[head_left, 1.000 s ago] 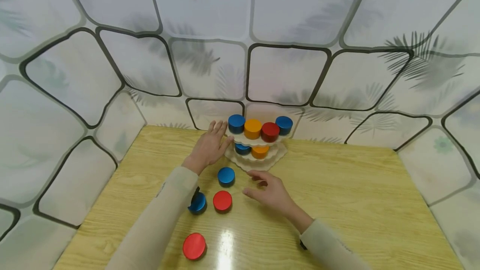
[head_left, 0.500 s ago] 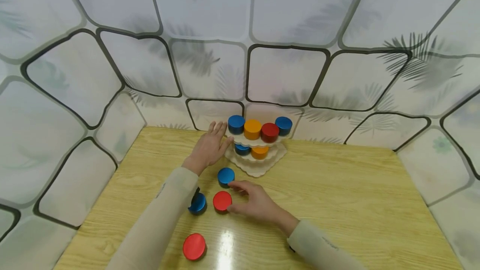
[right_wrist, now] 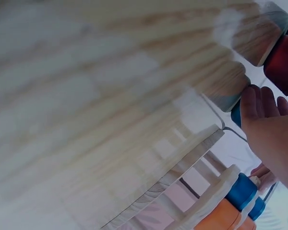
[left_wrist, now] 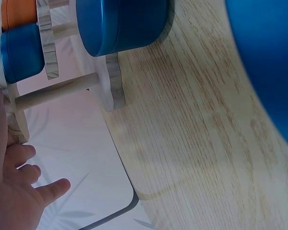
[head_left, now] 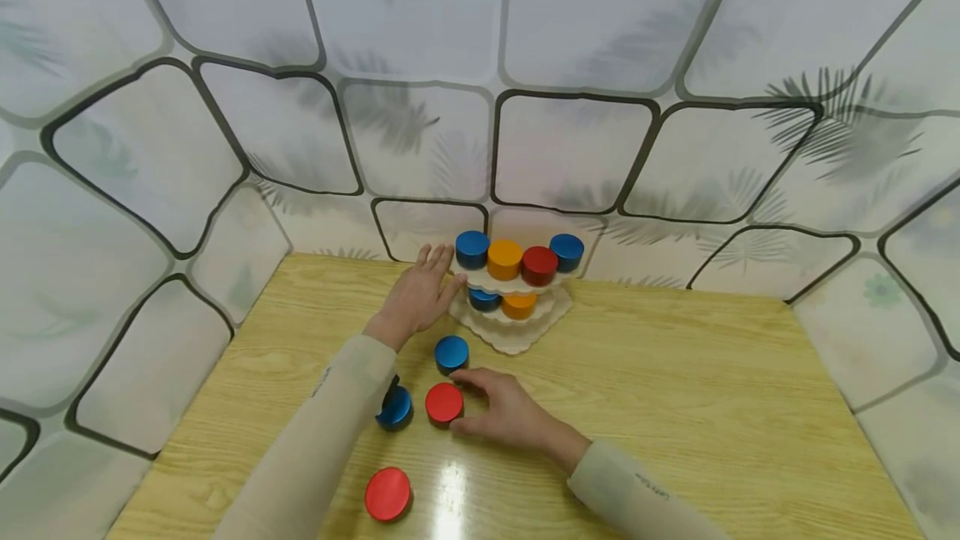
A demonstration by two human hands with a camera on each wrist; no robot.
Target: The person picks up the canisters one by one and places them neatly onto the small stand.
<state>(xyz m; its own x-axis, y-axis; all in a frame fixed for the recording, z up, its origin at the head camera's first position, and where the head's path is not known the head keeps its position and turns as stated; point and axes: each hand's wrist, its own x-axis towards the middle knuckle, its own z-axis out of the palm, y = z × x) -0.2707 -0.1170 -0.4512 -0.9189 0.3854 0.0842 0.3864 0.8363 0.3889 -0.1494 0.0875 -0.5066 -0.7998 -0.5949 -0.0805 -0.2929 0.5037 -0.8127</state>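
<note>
While left hand (head_left: 416,298) rests flat, fingers straight, against tiered stand (head_left: 517,332); right hand (head_left: 504,415) curled round red disc (head_left: 444,403) on table (head_left: 675,407); blue disc (head_left: 452,352) just beyond.

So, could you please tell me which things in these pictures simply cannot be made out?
- Blue disc, head view: partly hidden by the left sleeve.
- Lower shelf of the tiered stand, head view: its back discs are hidden by the top shelf.
- Right hand on the red disc: whether it pinches or only touches is unclear; the right wrist view is blurred.
</note>
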